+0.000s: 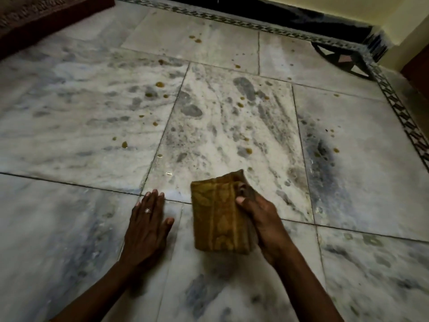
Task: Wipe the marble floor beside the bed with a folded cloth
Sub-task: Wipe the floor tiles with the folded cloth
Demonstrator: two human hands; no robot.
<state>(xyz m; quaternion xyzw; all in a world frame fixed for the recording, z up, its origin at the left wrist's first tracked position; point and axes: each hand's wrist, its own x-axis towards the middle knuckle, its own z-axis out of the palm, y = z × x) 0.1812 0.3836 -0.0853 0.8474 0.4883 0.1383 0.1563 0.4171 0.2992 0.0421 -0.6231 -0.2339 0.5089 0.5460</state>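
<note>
A folded mustard-yellow patterned cloth (218,214) is held by my right hand (260,219), which grips its right edge low over the white-grey marble floor (69,135). My left hand (147,225), with a ring on one finger, lies flat on the floor just left of the cloth, fingers together and palm down. Several small yellow-brown drops (159,84) and grey smudges are scattered across the tiles beyond the cloth.
The dark red patterned edge of the bed (34,17) sits at the top left. A black patterned border strip (401,108) runs along the far and right sides of the floor, with a yellow wall (348,8) and a star inlay (343,58) at the corner.
</note>
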